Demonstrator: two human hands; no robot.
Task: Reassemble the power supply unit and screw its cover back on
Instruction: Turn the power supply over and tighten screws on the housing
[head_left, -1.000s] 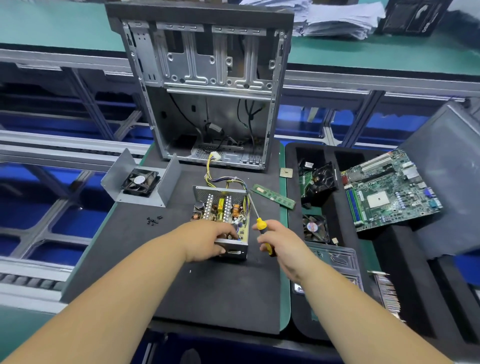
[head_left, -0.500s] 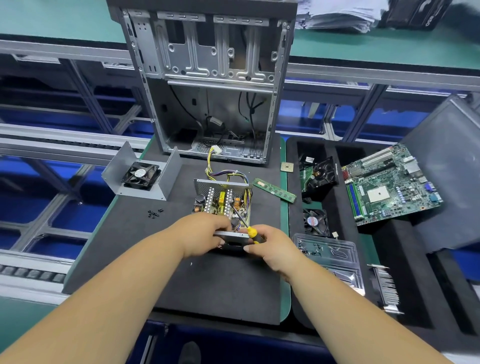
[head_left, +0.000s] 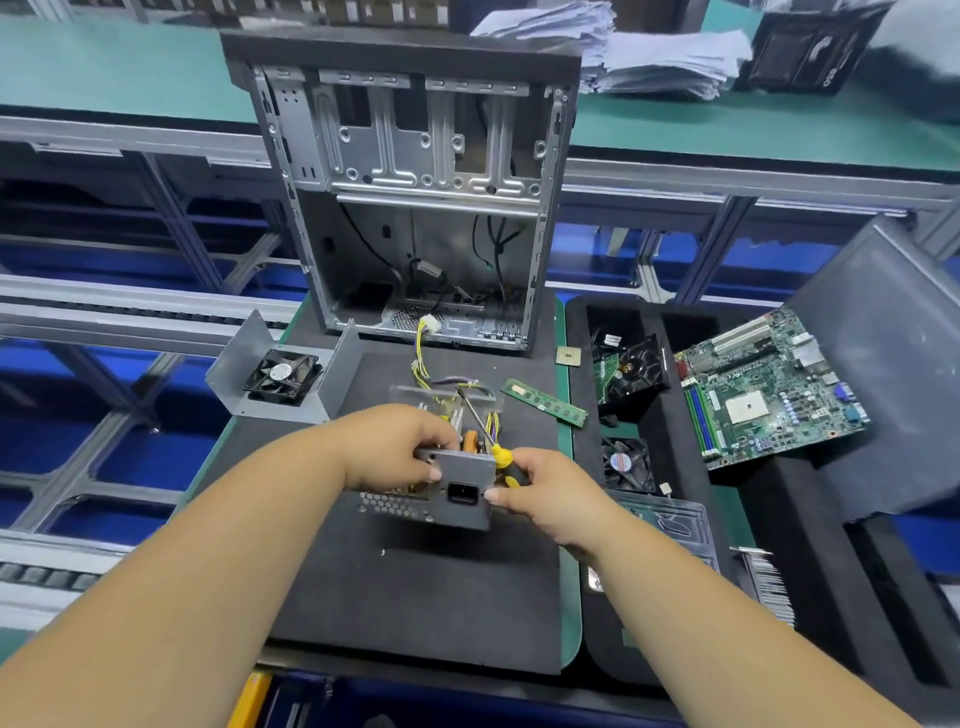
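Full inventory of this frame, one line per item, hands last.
power supply unit: 1, grey, open, held over black mat
screwdriver: 1, yellow-black handle, in right hand
PSU cover with fan: 1, grey, mat's left edge
PC case: 1, grey, open, behind mat
RAM stick: 1, green, right of PSU
CPU: 1, near case
motherboard: 1, green, right tray
fans: 2, black, tray
left hand: grips PSU
right hand: grips screwdriver, touches PSU

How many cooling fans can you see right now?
3: one in the grey metal cover at left, one on the heatsink in the black tray, one loose fan below it. More may be hidden.
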